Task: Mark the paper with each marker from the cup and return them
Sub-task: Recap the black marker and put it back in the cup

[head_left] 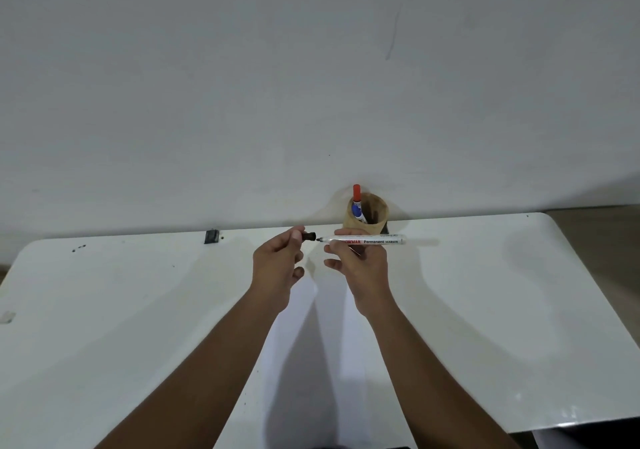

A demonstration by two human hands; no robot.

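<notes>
My right hand (pixel 360 265) holds a white permanent marker (pixel 377 241) level above the table, its bare black tip pointing left. My left hand (pixel 277 261) pinches the marker's black cap (pixel 309 236), just off the tip and apart from it. A sheet of white paper (pixel 301 362) lies on the table between and under my forearms. Behind my right hand, a brown cup (pixel 369 218) stands at the table's back edge with a red-capped marker (pixel 356 193) and a blue marker (pixel 357 212) in it.
The white table (pixel 138 310) reaches to a plain white wall. A small black clip-like piece (pixel 212 236) sits at the back edge on the left. The table's right edge curves away at the far right.
</notes>
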